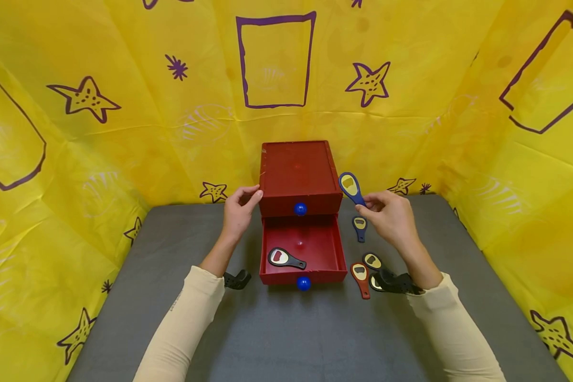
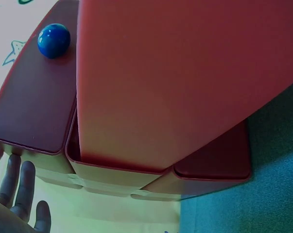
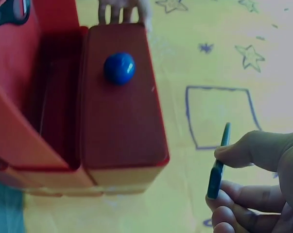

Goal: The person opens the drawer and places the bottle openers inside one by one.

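A red drawer cabinet [image 1: 296,170] stands at the back of the grey table. Its lower visible drawer [image 1: 324,252] is pulled out, and a black bottle opener [image 1: 286,258] lies inside. My left hand [image 1: 239,212] touches the cabinet's upper left side; in the left wrist view its fingers [image 2: 25,187] are fairly straight against that side. Between thumb and fingers, my right hand [image 1: 391,215] pinches a blue bottle opener [image 1: 349,184] by its handle, raised just right of the cabinet. Seen edge-on in the right wrist view, that opener [image 3: 215,179] stands apart from the cabinet.
Right of the drawer, another blue bottle opener [image 1: 360,229] lies on the table [image 1: 286,339]. Nearer are a red opener [image 1: 361,278] and dark ones [image 1: 372,260], partly covered by the black wrist mount [image 1: 396,281]. Yellow cloth [image 1: 277,124] hangs behind and at both sides.
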{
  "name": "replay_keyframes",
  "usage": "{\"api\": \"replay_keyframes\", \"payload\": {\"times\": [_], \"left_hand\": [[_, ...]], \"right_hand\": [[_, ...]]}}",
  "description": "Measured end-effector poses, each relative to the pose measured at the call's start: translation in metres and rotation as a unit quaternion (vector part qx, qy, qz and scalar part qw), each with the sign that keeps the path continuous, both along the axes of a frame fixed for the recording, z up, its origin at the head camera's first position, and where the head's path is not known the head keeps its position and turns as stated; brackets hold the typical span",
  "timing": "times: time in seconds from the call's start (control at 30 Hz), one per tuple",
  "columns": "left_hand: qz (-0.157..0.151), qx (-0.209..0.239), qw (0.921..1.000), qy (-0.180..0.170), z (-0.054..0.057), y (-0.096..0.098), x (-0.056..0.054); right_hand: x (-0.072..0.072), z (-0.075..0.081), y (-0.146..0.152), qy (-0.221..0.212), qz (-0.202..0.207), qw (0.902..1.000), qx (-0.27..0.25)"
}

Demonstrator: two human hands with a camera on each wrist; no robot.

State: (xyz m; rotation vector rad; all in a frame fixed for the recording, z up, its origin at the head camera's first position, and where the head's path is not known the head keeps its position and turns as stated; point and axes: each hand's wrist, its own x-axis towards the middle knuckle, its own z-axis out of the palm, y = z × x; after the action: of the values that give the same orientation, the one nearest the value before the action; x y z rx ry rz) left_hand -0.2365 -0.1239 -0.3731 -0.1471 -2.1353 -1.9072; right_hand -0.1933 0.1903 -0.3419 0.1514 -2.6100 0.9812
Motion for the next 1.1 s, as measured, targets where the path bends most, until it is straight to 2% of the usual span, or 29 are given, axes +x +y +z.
{"api": "replay_keyframes", "payload": {"times": [0.4, 0.6, 0.87, 0.97, 1.1], "left_hand": [[-0.001, -0.001, 1.0, -0.001, -0.003, 0.0, -0.003], [0.002, -0.004, 1.0, -0.002, -0.003, 0.0, -0.003], [0.008, 0.012, 0.9999, 0.002, -0.028, -0.006, -0.023], [0.015, 0.008, 0.9998, 0.005, -0.03, -0.006, -0.024], [0.014, 0.005, 0.9999, 0.008, -0.03, -0.006, -0.023]], "right_hand": [[0.007, 0.004, -0.027, -0.006, 0.074, 0.9972, 0.006], [0.01, 0.001, -0.041, -0.017, 0.122, 0.9923, 0.019], [0.01, -0.014, -0.058, -0.039, 0.216, 0.973, 0.07], [0.008, -0.022, -0.064, -0.055, 0.225, 0.9693, 0.084], [0.003, -0.032, -0.072, -0.084, 0.215, 0.9677, 0.101]]}}
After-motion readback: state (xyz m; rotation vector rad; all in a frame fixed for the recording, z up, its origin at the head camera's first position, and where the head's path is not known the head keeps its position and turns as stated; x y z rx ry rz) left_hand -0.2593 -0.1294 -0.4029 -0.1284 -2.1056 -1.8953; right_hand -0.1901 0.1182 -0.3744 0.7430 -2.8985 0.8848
